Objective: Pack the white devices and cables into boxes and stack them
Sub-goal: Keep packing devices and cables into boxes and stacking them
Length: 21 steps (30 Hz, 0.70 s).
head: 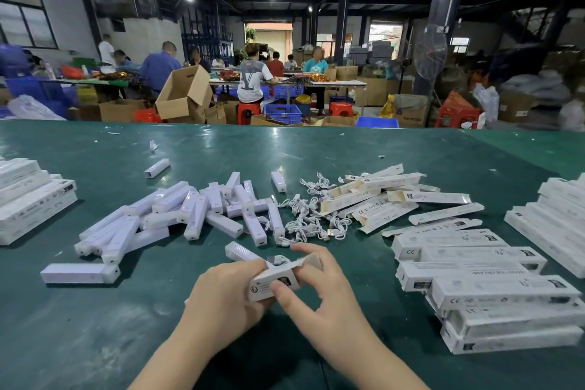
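My left hand point(226, 290) grips a small white box point(269, 283) near the table's front, with a white device point(239, 252) sticking out of its far end. My right hand point(319, 288) pinches the box's open end flap, thumb on its printed face; a coiled white cable point(278, 260) lies at the opening. A heap of loose white devices point(196, 212) lies ahead to the left. Tangled white cables point(311, 218) lie in the middle. Empty flat boxes point(389, 199) are scattered to the right.
Packed boxes are stacked at the right point(484, 291), the far right point(557, 215) and the left edge point(31, 199) of the green table point(95, 326). One device point(79, 273) lies alone at the front left. Workers and cartons fill the hall behind.
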### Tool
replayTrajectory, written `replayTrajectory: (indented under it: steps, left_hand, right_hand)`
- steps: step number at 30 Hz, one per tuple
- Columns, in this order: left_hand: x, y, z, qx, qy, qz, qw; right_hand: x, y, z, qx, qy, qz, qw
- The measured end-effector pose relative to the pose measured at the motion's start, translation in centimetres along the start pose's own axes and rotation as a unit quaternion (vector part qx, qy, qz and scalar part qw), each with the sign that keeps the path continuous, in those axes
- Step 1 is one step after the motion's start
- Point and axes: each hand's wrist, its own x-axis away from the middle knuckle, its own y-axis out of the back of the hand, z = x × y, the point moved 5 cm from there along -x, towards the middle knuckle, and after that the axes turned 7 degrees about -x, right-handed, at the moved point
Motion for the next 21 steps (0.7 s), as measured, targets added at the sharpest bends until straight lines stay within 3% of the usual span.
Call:
replayTrajectory:
  steps: [2,4,7,9,12,16,21]
  left_hand:
    - [-0.2,0.6,0.1,0.021,0.052,-0.024,0.998]
    - [-0.1,1.6,0.8,0.143,0.124,-0.099,0.977]
    - [0.1,3.0,2.3,0.347,0.227,-0.211,0.885]
    - [0.0,3.6,2.7,0.394,0.229,-0.254,0.853]
    - [-0.1,4.1,3.3,0.449,0.228,-0.295,0.812]
    - [-0.1,4.4,3.8,0.467,0.246,-0.315,0.789]
    - [-0.1,4.2,3.7,0.457,0.261,-0.293,0.798]
  right_hand:
    - [-0.1,0.4,0.8,-0.032,0.035,-0.042,0.998]
    - [-0.1,1.0,1.1,-0.063,0.055,-0.09,0.992]
    - [-0.2,2.0,0.3,-0.073,0.042,-0.137,0.987]
    - [-0.5,2.0,-0.4,-0.038,0.025,-0.131,0.99]
    - [-0.9,1.5,-1.8,0.049,-0.012,-0.088,0.995]
    - [-2.1,0.2,-3.6,0.195,-0.047,0.014,0.98]
    - [-4.4,-2.6,-5.1,0.387,-0.057,0.218,0.894]
